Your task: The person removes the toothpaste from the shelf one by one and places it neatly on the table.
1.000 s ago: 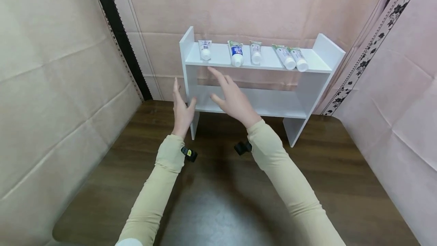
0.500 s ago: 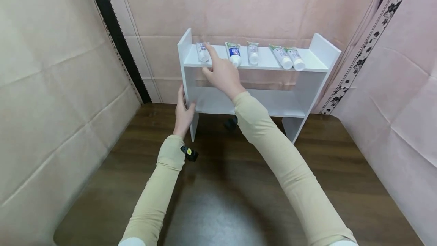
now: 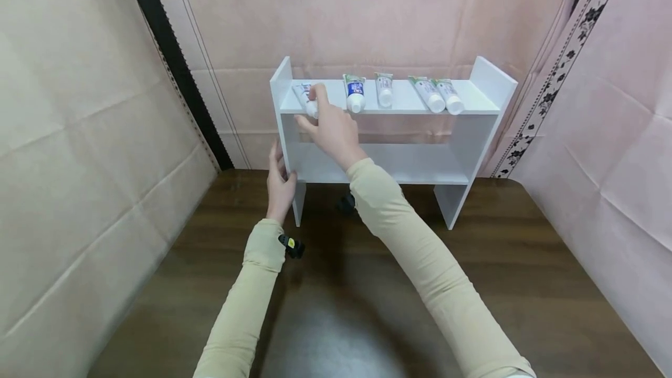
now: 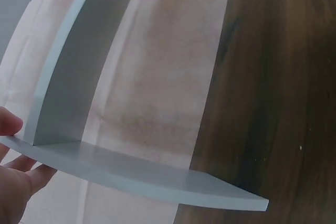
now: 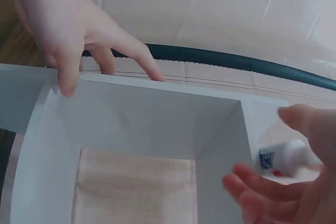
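Observation:
A white two-tier shelf (image 3: 399,159) stands against the back cloth. Along its top board are several white squeeze tubes with broad white caps. My left hand (image 3: 280,188) grips the shelf's left side panel (image 4: 131,174), thumb on one face and fingers on the other. My right hand (image 3: 336,133) is at the front edge of the top board, thumb and fingers spread around the leftmost tube (image 3: 302,95). That tube slants, its cap toward me, partly covered by the index finger. In the right wrist view it looks blurred, with a gap between thumb and fingers.
A tube with a blue label (image 3: 355,95), a paler tube (image 3: 385,91) and two leaning tubes (image 3: 427,95) sit farther right on the top board. Pinkish cloth (image 3: 388,22) hangs behind and at the sides. The dark wooden tabletop (image 3: 336,308) extends in front.
My right hand has reached forward and left to the leftmost tube, which has turned from straight to slanted. My left hand has moved onto the side panel. The head view has shifted slightly.

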Demonstrator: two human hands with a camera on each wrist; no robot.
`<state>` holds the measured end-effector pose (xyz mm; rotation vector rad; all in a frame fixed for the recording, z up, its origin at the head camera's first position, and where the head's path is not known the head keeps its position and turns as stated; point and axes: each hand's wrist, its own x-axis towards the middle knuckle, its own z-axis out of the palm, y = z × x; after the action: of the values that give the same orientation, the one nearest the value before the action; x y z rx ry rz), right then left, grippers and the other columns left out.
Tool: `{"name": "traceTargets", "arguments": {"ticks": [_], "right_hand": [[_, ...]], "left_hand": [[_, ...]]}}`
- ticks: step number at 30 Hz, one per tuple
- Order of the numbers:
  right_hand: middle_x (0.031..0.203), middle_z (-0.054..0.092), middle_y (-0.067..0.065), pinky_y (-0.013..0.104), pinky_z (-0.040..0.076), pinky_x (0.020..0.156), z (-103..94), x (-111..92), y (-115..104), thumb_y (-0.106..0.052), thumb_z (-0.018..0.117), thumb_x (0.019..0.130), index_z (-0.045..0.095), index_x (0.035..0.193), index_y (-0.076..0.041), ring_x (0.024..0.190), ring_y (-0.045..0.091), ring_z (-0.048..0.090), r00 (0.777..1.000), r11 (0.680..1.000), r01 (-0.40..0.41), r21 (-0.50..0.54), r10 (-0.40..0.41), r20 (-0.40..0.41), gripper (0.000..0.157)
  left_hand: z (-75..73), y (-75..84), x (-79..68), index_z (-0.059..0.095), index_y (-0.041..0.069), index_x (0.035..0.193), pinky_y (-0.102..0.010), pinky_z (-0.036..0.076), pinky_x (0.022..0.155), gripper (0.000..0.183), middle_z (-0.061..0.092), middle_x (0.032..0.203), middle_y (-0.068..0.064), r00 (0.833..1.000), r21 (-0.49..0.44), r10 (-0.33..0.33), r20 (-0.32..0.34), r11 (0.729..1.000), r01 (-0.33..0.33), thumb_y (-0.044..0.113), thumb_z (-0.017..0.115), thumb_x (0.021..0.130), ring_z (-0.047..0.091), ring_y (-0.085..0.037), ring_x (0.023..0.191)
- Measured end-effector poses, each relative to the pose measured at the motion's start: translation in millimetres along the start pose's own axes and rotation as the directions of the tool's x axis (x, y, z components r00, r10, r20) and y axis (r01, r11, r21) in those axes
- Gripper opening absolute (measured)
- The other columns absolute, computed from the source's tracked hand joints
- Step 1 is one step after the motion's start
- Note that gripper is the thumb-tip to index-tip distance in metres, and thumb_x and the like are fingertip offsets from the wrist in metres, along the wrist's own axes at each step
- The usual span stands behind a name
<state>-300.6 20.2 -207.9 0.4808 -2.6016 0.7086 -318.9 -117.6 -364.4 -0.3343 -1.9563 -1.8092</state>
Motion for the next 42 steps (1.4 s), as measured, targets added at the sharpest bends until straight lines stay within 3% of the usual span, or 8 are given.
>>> {"name": "traceTargets", "arguments": {"ticks": [5, 11, 19, 26, 36, 42], "right_hand": [[0.074, 0.06, 0.001, 0.03, 0.037, 0.047, 7.2, -0.2, 0.1, -0.04, 0.043, 0.088, 0.035, 0.116, -0.022, 0.054, 0.018, 0.051, 0.995, 0.998, 0.0, -0.063, -0.006, -0.102, 0.033], [0.094, 0.064, 0.002, 0.03, 0.036, 0.048, 13.6, -9.0, 3.2, -0.032, 0.042, 0.087, 0.04, 0.126, -0.024, 0.057, 0.017, 0.05, 0.988, 0.997, 0.023, -0.07, -0.034, -0.152, 0.041], [0.085, 0.066, 0.002, 0.026, 0.033, 0.044, 18.7, -31.9, 7.7, -0.026, 0.047, 0.083, 0.051, 0.116, -0.017, 0.055, 0.013, 0.048, 0.952, 0.993, 0.113, -0.042, -0.121, -0.283, 0.034], [0.098, 0.066, 0.005, 0.023, 0.034, 0.044, 13.4, -68.2, 15.5, -0.022, 0.048, 0.086, 0.051, 0.116, -0.015, 0.053, 0.012, 0.047, 0.954, 0.986, 0.15, 0.077, -0.124, -0.272, 0.031], [0.102, 0.064, 0.005, 0.022, 0.035, 0.045, 8.4, -128.6, 24.8, -0.02, 0.05, 0.086, 0.054, 0.118, -0.018, 0.057, 0.011, 0.047, 0.93, 0.958, 0.171, 0.229, -0.08, -0.359, 0.032], [0.09, 0.065, 0.004, 0.021, 0.031, 0.041, 10.2, -161.1, 33.1, -0.016, 0.051, 0.084, 0.056, 0.113, -0.017, 0.049, 0.008, 0.04, 0.948, 0.972, 0.123, 0.199, -0.056, -0.313, 0.03]], "left_hand": [[0.6, -3.2, -1.9, 0.012, 0.041, 0.141, -0.049, 0.039, 0.095, 0.077, 0.026, 0.145, 0.001, 0.999, 0.05, 0.035, 0.028, 0.998, -0.036, -0.007, 0.041, 0.087, 0.039, -0.028, 0.127], [-0.5, -1.0, -2.8, 0.011, 0.034, 0.143, -0.049, 0.041, 0.093, 0.077, 0.029, 0.144, -0.005, 0.995, 0.09, 0.098, 0.028, 0.991, -0.1, -0.008, 0.041, 0.087, 0.041, -0.03, 0.125], [-5.3, -0.9, -2.8, 0.01, 0.04, 0.142, -0.049, 0.043, 0.091, 0.078, 0.029, 0.144, -0.008, 0.994, 0.181, 0.104, 0.042, 0.977, -0.11, -0.008, 0.041, 0.087, 0.042, -0.031, 0.124], [-8.4, -33.6, 9.8, 0.006, 0.05, 0.138, -0.047, 0.045, 0.089, 0.079, 0.027, 0.144, 0.004, 0.995, 0.248, 0.085, 0.056, 0.964, -0.096, 0.001, 0.044, 0.089, 0.044, -0.027, 0.122], [-9.4, -34.4, 9.2, 0.006, 0.05, 0.138, -0.046, 0.046, 0.088, 0.082, 0.028, 0.144, 0.001, 0.996, 0.282, 0.076, 0.054, 0.955, -0.088, 0.0, 0.047, 0.088, 0.047, -0.033, 0.118], [-9.8, -34.6, 9.3, 0.005, 0.049, 0.138, -0.046, 0.046, 0.088, 0.082, 0.028, 0.144, -0.003, 0.995, 0.303, 0.085, 0.057, 0.948, -0.099, 0.0, 0.047, 0.088, 0.048, -0.036, 0.117]]}}
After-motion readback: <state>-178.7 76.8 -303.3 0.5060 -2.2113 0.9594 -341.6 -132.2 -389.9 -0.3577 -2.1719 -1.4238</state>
